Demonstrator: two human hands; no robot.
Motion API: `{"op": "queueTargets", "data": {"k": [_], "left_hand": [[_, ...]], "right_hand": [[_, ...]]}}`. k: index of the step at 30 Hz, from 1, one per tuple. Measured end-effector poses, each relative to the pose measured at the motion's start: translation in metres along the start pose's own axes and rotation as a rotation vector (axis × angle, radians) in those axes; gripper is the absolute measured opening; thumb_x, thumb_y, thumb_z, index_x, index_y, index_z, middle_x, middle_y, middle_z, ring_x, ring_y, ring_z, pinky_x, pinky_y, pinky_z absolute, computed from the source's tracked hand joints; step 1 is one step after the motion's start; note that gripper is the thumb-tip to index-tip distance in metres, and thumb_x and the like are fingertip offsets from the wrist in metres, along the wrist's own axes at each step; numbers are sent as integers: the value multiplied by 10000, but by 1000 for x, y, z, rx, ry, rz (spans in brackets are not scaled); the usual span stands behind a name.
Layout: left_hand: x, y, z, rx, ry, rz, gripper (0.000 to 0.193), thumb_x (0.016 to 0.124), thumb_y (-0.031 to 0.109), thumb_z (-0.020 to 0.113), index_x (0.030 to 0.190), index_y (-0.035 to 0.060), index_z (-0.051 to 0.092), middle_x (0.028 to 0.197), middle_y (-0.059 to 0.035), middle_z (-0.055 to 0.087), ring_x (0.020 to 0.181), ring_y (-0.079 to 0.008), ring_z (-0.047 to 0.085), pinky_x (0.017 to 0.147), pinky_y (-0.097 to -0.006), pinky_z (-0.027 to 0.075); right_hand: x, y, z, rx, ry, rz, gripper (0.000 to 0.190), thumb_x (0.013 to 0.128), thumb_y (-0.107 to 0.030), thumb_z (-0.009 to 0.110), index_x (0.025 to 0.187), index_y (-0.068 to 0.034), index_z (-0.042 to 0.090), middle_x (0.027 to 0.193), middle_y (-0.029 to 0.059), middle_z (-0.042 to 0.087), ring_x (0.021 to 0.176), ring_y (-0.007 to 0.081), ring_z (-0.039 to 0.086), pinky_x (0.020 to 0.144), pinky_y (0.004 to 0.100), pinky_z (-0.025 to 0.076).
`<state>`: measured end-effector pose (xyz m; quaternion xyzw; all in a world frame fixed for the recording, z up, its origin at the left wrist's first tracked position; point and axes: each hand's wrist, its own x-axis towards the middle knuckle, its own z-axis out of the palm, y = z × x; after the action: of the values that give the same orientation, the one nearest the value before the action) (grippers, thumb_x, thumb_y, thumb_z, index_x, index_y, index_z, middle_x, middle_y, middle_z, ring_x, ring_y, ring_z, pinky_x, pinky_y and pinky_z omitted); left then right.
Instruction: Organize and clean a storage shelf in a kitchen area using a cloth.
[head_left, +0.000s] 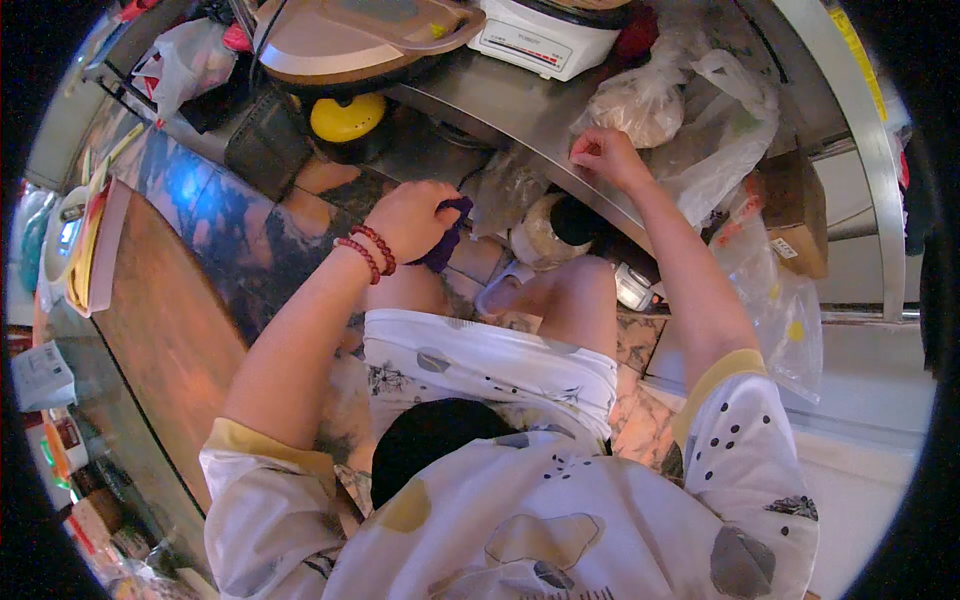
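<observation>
My left hand (415, 221), with two red bead bracelets at its wrist, grips a crumpled dark purple cloth (450, 244) above my knee. At the edge of the metal shelf (517, 124), my right hand (609, 156) has its fingers curled together; whether something small is between them cannot be told. Just behind it on the shelf lies a knotted clear plastic bag (641, 109) with pale contents. Below the shelf edge, near my knees, stands a round container (544, 232) with pale contents and a dark opening or lid.
A white electric appliance (547, 41) and a large brown-lidded appliance (337, 45) stand on the shelf. Beneath is a yellow round object (347, 118). A cardboard box (795, 217) and loose plastic bags (780, 315) are at the right. A wooden board or tabletop (165, 262) extends at the left.
</observation>
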<state>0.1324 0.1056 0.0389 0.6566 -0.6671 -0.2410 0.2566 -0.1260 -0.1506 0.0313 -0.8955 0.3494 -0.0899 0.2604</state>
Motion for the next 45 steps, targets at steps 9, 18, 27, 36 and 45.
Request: {"op": "queueTargets", "data": {"k": [9,18,27,36,45], "left_hand": [[-3,6,-3,21,-35,15,251,857,199,567,1043,73,677,1036,-179,657,973,-363,616,859,-441,487],[-3,5,-2,26,-36,8,270,862,208,565,1070,69,667,1033,-178,661,987,-362,616,869,-435,486],[0,8,0,42,-80,-4,276,864,209,559,1073,64,666,1037,-181,659,983,-366,614,872,-439,484],[-3,5,-3,34,-50,27,276,867,214,558,1082,77,664,1034,-181,659,984,-367,610,875,-443,482],[-3,7,-3,21,-28,58,260,864,206,557,1053,69,670,992,-194,662,951,-377,617,850,-451,487]], "right_hand": [[5,8,-2,25,-45,-18,92,771,-146,722,816,-73,690,776,85,692,701,203,654,693,340,521],[9,10,5,-93,116,-41,123,771,-163,718,835,-63,684,811,121,679,762,252,652,713,371,515],[4,-1,11,-61,146,56,120,790,-145,721,833,-40,683,752,96,671,686,202,635,666,339,516],[6,0,18,-207,284,-22,73,804,-88,702,832,-24,681,712,72,668,643,154,633,628,302,521],[7,-8,18,-165,211,86,75,796,-87,703,831,-25,683,713,71,673,626,145,640,589,303,524]]}}
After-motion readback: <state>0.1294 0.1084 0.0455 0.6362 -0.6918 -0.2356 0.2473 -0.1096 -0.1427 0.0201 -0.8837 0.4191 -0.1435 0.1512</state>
